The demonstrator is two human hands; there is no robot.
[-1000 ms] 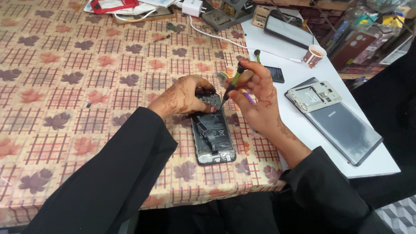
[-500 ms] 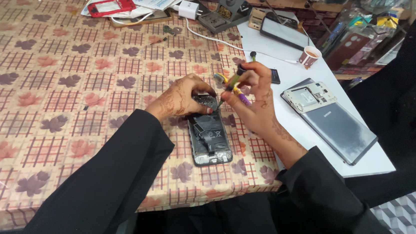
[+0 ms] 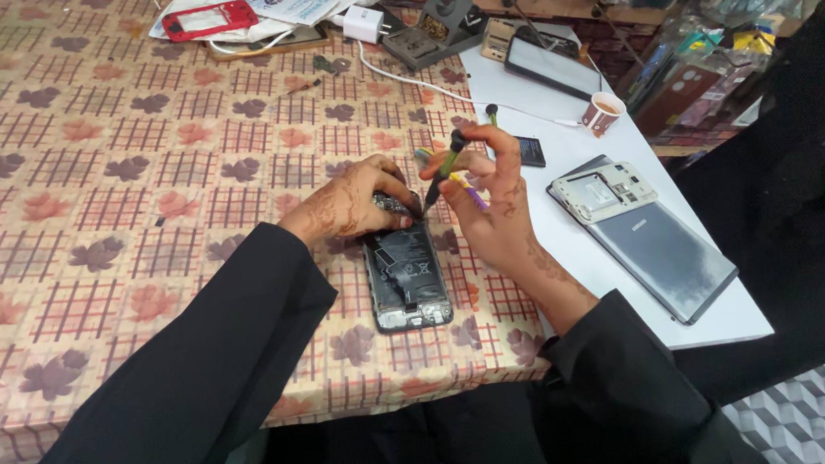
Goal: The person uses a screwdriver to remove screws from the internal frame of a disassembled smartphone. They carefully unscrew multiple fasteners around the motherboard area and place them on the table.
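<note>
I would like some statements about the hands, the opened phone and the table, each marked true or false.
1. The right hand holds a screwdriver with its tip at the opened phone. True.
2. The left hand rests on the top end of the opened phone. True.
3. The opened phone lies on the white board. False: it lies on the patterned tablecloth.
4. A small paper cup stands on the white board. True.
5. The red phone frame lies beside the right hand. False: it lies far off, at the table's far edge.

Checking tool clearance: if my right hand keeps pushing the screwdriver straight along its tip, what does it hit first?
The right hand aims the screwdriver down-left at the opened phone, near its top edge, beside the left hand's fingertips. Whether the tip already touches is unclear.
</note>
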